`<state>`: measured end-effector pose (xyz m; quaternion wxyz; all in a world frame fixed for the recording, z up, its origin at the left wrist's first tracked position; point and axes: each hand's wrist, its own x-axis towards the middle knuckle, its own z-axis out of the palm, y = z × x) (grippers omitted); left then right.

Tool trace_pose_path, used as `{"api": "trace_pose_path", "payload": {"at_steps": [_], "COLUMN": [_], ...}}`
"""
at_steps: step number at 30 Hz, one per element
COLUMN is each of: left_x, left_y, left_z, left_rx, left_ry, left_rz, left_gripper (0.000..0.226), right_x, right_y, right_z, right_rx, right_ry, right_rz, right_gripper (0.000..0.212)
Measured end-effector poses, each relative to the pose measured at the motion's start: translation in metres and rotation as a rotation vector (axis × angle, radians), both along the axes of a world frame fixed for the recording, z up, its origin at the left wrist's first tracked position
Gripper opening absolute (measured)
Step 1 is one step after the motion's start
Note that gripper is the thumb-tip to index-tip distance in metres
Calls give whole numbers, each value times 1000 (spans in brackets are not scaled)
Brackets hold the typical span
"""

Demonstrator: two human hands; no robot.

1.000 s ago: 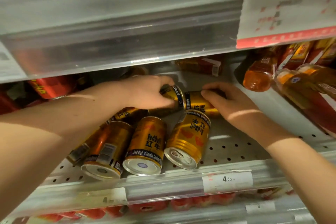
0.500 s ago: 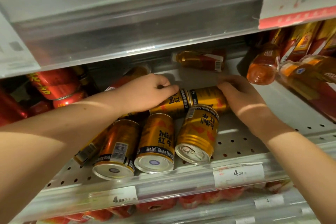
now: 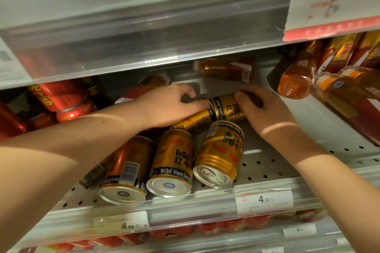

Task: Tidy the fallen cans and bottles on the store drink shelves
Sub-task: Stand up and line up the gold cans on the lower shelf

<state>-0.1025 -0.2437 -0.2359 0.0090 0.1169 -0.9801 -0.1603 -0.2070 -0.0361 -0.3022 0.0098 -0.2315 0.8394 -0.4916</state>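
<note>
We reach both hands to two gold cans lying at shelf's 12 o'clock. Left hand (image 3: 170, 104) fingers curl over left can (image 3: 195, 120); right hand (image 3: 265, 111) grips right can (image 3: 228, 108). Next: stand them upright.

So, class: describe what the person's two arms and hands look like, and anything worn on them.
Both forearms are bare, with no sleeves in view. The left hand and right hand wear no gloves, and no rings, watch or bracelets show. A narrow band of light crosses each arm near the wrist.
</note>
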Motion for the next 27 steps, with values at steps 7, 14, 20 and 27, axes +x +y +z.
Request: {"api": "trace_pose_path", "payload": {"at_steps": [7,14,20,27], "left_x": [-1,-4,-6,9], "left_y": [2,9,3,-13], "left_z": [1,-1,-4,1], "left_rx": [-130,-218,-205,-30], "left_ry": [16,41,0,4], "left_rz": [13,12,58,108], "left_gripper": [58,49,41,47], "right_x": [-20,-26,-33,-28], "right_y": [-7,-10,-8,-14], "right_z": [7,2,0,5], "right_rx": [-227,-242,-266,-164], "right_ry": [-304,-294,-349,-361], "right_rz": [62,57,59,222], "right_gripper": [30,14,27,21]}}
